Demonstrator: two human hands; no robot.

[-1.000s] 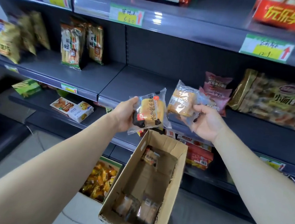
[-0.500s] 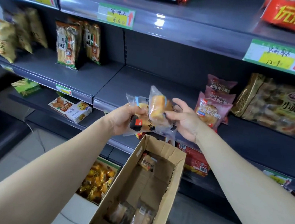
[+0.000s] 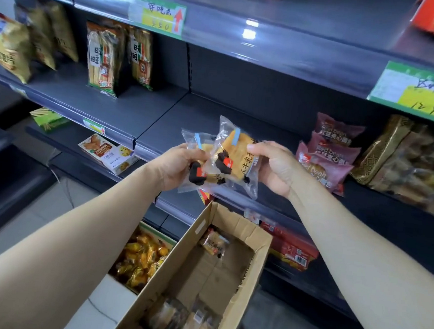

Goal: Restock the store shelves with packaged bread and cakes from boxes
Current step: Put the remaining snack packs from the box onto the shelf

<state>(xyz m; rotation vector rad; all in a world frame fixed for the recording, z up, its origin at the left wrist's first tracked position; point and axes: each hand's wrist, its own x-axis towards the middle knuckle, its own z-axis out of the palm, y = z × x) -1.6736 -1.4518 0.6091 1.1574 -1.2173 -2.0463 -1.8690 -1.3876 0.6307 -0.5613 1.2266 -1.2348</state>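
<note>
- The dark grey middle shelf has pink packs on the right, with a big gold bag just beside them.
- On its left part, tall snack bags stand up, and yellow bags stand further left.
- The lower shelf holds a cookie box and a green box.
</note>
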